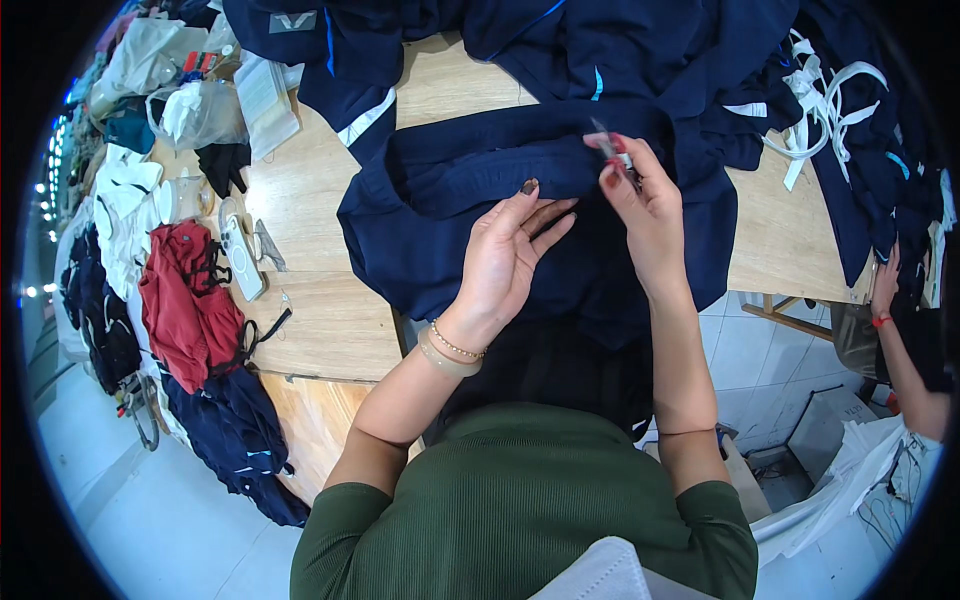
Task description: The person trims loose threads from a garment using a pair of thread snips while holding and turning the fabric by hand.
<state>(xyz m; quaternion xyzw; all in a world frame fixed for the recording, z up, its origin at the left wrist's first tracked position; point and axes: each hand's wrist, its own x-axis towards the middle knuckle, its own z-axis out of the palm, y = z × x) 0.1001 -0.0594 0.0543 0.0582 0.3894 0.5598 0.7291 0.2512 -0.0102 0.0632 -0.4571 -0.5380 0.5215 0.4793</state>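
Observation:
A navy blue garment (440, 245) with an elasticated waistband (470, 180) lies across the table edge in front of me, its waist opening facing up. My left hand (505, 255) is over the front of the waistband, thumb and forefinger drawn together and the other fingers half curled. Whatever is in that pinch, if anything, is too small to make out. My right hand (645, 205) is closed around small thread snips (612, 158) with red on the handle. Their slim blades point up and away above the waistband's right side, slightly blurred.
More navy garments (640, 50) are heaped along the table's far side. White straps (825, 110) lie at the right, near another person's hand (885, 285). On the left are a phone (240, 258), a red cloth item (185, 300) and plastic bags (200, 115) on the wooden table (310, 230).

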